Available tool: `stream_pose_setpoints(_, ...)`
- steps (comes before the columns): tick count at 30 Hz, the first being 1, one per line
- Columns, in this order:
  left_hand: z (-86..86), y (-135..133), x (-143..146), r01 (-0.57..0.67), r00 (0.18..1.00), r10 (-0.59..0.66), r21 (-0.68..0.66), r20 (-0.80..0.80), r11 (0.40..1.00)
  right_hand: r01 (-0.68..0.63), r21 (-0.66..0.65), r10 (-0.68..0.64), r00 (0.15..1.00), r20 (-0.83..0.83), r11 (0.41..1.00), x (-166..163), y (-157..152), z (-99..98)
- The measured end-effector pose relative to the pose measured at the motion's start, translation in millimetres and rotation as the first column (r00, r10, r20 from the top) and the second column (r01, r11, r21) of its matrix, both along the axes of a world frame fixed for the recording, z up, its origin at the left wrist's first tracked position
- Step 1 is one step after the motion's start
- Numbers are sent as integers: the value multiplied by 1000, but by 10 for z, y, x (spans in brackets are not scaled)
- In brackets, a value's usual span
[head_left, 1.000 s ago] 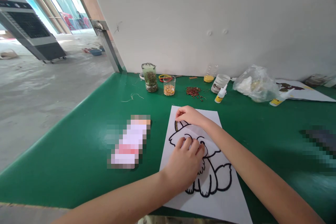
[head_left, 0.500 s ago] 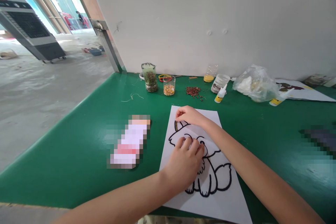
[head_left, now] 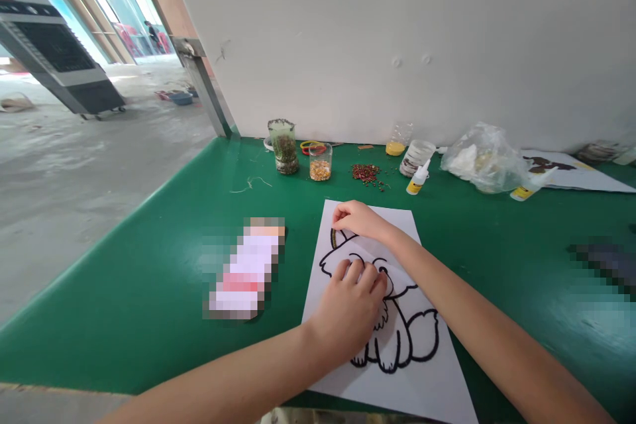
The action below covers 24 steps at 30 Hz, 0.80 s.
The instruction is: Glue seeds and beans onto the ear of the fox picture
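Note:
A white sheet of paper (head_left: 318, 351) with a thick black outline drawing of a fluffy-tailed animal (head_left: 392, 344) lies in front of me. My left hand (head_left: 352, 305) rests on the middle of the drawing, its fingers curled down over the animal's face; their tips and anything under them are hidden. At the upper left, my right hand (head_left: 354, 217) pinches at the top of the animal's ear (head_left: 334, 238). A brownish-yellow strip of small material lines that ear's left edge. Whatever sits between the right fingertips is too small to make out.
Left of the paper lies a blurred-out phone (head_left: 246, 268). Behind stand a green cup of seeds (head_left: 284, 146), a cup of corn kernels (head_left: 320, 164), a pile of reddish beans (head_left: 366, 173), a glue bottle (head_left: 418, 179) and a plastic bag (head_left: 484, 159). A white board (head_left: 397, 59) borders the green table.

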<state>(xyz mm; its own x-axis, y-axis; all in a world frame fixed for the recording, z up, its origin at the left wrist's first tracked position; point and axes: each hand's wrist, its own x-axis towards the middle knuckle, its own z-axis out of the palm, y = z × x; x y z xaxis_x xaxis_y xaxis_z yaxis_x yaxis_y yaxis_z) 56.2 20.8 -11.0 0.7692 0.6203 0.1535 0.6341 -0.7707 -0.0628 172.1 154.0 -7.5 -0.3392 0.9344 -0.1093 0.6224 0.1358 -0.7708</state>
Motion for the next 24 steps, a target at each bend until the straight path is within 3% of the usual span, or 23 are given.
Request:
stream_pose_setpoints(12, 15, -8, 0, -4, 1000, 3, -14, -11, 1000, 13, 42, -14, 1000, 24, 999, -4, -1, -3)
stream_pose_setpoints(16, 17, -3, -3, -4, 1000, 4, -19, -15, 1000, 188, 171, -203, 976, 76, 967, 185, 115, 34)
stream_pose_setpoints(19, 20, -5, -4, -3, 1000, 3, -23, -15, 1000, 347, 337, -411, 901, 140, 875, 498, 236, 26)
stream_pose_setpoints(21, 22, -3, -4, -2, 1000, 2, -26, -14, 1000, 388, 422, -498, 847, 187, 819, 726, 293, -8)
stream_pose_setpoints(24, 22, 3, -3, -2, 1000, 2, -28, -10, 1000, 374, 469, -530, 807, 261, 800, 985, 329, -90)
